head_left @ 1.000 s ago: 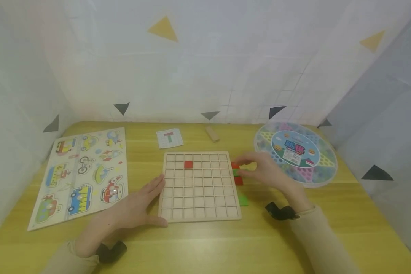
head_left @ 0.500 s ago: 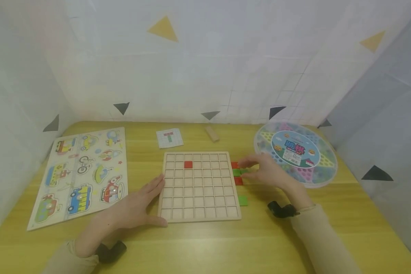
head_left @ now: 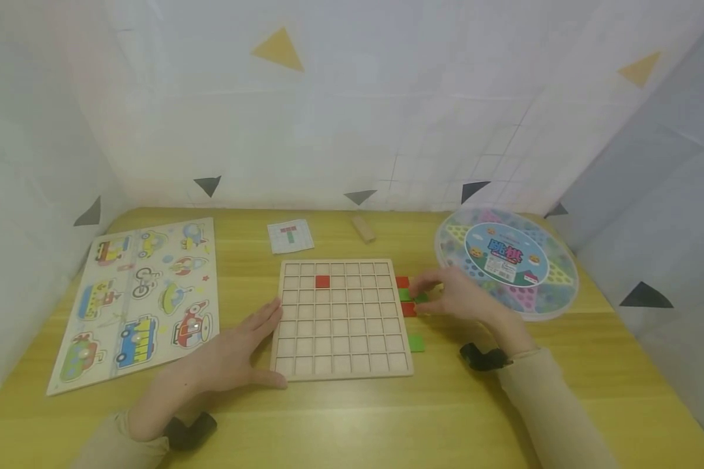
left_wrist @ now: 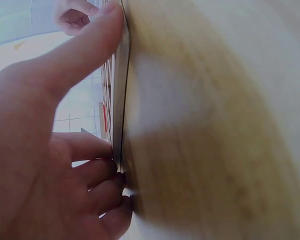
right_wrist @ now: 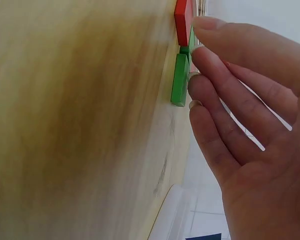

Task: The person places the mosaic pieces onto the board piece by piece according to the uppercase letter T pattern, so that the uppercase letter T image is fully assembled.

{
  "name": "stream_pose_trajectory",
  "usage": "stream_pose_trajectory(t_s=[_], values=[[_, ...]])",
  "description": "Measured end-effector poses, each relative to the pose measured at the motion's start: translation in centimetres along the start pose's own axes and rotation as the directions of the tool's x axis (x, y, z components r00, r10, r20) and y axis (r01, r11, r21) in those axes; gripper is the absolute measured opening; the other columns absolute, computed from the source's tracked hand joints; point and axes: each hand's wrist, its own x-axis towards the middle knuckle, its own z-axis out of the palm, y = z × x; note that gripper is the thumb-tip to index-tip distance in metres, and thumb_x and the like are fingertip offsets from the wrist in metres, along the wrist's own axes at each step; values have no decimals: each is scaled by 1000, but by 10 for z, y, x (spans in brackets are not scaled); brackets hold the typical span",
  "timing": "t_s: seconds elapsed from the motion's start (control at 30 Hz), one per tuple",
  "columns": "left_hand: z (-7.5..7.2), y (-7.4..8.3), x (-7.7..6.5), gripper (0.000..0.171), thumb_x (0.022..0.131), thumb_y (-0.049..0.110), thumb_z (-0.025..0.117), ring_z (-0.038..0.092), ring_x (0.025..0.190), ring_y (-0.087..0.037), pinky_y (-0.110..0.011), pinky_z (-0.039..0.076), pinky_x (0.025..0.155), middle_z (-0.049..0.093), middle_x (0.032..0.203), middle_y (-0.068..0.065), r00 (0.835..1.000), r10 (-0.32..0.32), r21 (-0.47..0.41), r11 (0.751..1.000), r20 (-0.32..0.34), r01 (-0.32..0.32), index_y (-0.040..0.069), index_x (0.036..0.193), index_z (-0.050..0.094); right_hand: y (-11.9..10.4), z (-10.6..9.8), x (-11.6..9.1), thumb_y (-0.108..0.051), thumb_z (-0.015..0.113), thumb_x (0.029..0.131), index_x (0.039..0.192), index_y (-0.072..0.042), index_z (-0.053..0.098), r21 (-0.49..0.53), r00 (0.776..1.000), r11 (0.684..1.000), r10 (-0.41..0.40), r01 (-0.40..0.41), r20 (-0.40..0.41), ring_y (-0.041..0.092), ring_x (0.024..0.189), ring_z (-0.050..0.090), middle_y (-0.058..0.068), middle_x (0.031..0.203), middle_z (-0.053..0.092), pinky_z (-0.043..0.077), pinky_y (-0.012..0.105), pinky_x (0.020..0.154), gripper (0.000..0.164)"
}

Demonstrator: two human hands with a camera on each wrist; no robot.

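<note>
A square wooden grid board (head_left: 346, 374) lies flat, with one red tile (head_left: 322, 281) in a cell of its second row. Against the board's left edge rests my left hand (head_left: 229, 355), fingers along the side and thumb near the front corner; in the left wrist view, its fingertips touch the edge. Loose tiles lie beside the right edge: a red tile (head_left: 402, 282), a green tile (head_left: 405, 294) and another red tile (head_left: 408, 309). My right hand (head_left: 454, 293) hovers there, thumb and index apart around a second green tile (head_left: 421, 298); no firm pinch shows.
Nearer me lies another green tile (head_left: 416, 343). A vehicle puzzle board (head_left: 117, 267) is at left. Behind the grid are a pattern card (head_left: 299, 245) and a small wooden block (head_left: 363, 229). A round Chinese checkers set (head_left: 554, 296) sits at back right.
My right hand has shifted slightly right and toward me, and a second green tile has come into view beside the first. My left hand has stayed against the board.
</note>
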Motion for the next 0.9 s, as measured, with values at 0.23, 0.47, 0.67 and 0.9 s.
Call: stream_pose_trajectory(t_s=[0.23,0.47,0.67,0.9], values=[[-1,1,-1,120,73,76,69,16,153,-32,-54,29,118,4,169,-1,1000,4,-1,1000,1,-4,13,161,18,1,1,0,-19,85,79,102,-19,74,-6,1000,1000,2,-2,17,16,100,65,-8,98,73,51,47,96,25],[-3,3,-2,120,73,76,69,18,153,-34,-55,31,118,5,169,-2,1000,7,-5,1000,2,-7,12,161,18,-1,2,0,-19,86,78,104,-19,73,-28,1000,1000,-10,10,23,15,100,65,-9,99,72,51,47,97,28],[-3,3,-2,119,73,75,70,18,153,-34,-55,30,118,6,169,-3,1000,10,-6,1000,-1,-10,11,161,19,-3,1,-2,-19,87,77,105,-17,74,-22,999,999,-29,29,31,16,100,66,-8,100,73,52,46,96,31],[-3,3,-2,119,74,75,70,17,153,-34,-55,30,118,6,169,-3,1000,13,-4,1000,-3,-13,11,161,19,-1,1,-2,-22,87,77,105,-19,73,-5,999,1000,-18,18,52,16,103,65,-9,102,73,51,47,96,31]])
